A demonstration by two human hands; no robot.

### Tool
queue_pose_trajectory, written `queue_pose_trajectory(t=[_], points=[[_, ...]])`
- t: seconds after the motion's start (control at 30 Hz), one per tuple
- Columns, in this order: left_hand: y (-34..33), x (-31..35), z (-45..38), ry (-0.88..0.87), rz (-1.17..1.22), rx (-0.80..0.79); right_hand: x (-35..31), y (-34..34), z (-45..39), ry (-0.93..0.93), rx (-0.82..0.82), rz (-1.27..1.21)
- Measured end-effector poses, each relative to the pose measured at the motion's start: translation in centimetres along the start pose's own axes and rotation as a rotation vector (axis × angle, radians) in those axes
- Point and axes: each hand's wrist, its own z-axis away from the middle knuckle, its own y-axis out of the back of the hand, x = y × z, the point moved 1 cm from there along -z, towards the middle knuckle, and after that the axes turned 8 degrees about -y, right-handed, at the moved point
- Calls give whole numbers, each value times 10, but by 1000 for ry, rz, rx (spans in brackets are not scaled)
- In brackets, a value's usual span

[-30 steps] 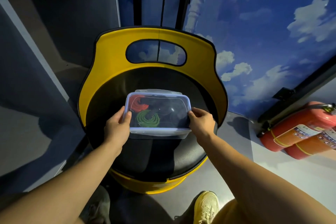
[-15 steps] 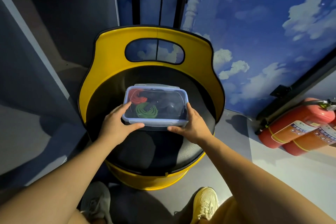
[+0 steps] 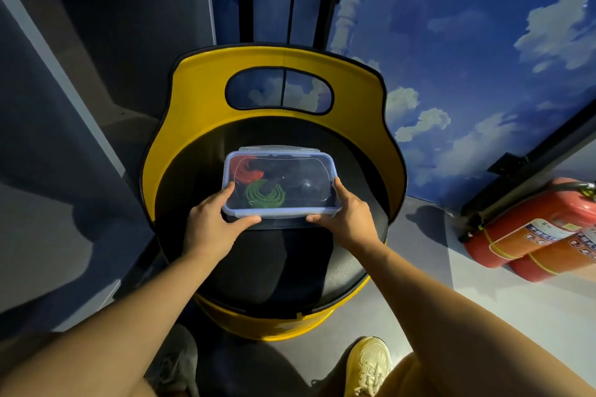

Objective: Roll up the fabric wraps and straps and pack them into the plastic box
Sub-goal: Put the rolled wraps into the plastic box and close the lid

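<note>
Currently your left hand (image 3: 211, 226) and right hand (image 3: 346, 219) grip the near corners of the lidded plastic box (image 3: 280, 186), thumbs along its front edge, fingers up the sides. Box sits on the black seat (image 3: 274, 271) of the yellow chair (image 3: 200, 80). Inside: red roll (image 3: 247, 169), green roll (image 3: 265, 194), dark rolls on the right.

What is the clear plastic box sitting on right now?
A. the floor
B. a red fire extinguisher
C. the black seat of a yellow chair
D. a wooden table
C: the plastic box, held at its near corners by both hands, rests on the black seat of the yellow chair.
</note>
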Motion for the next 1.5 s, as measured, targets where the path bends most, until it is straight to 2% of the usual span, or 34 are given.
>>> queue_pose_trajectory(t=[0.1,0.2,0.27,0.37,0.47,0.63,0.73,0.83,0.93,1.03,1.1,1.17,1.27,1.37,1.5], points=[[0,-2,4,-71,-113,-12,-5,5,1,6,156,124],[-4,0,16,-241,-481,-50,-16,5,4,-71,305,108],[-6,5,23,-335,-660,-55,-24,0,7,-47,261,114],[-1,8,18,-464,-539,-31,-32,-6,15,-45,116,21],[9,5,-8,-488,-386,-50,-41,-8,27,-55,63,-37],[10,-9,-34,-286,-416,-395,-52,-33,43,-106,-46,-160],[5,-9,-30,-276,-410,-388,-53,-46,35,-99,-40,-196],[7,-7,-24,-358,-537,-315,-51,-40,8,-81,-93,-267],[12,-1,-19,-483,-577,-283,-45,-28,-18,-117,-42,-212],[9,9,-12,-602,-434,-315,-42,-13,-24,-223,151,-65],[6,13,-12,-634,-319,-328,-39,-13,-25,-286,175,-67],[5,9,-22,-557,-278,-349,-38,-16,-20,-327,123,-47],[4,0,-40,-380,-407,-444,-35,-25,-3,-390,-20,-29],[-6,-2,-43,-340,-461,-456,-31,-36,12,-461,-155,-196],[-14,2,-36,-334,-508,-387,-31,-36,4,-481,-165,-297]])
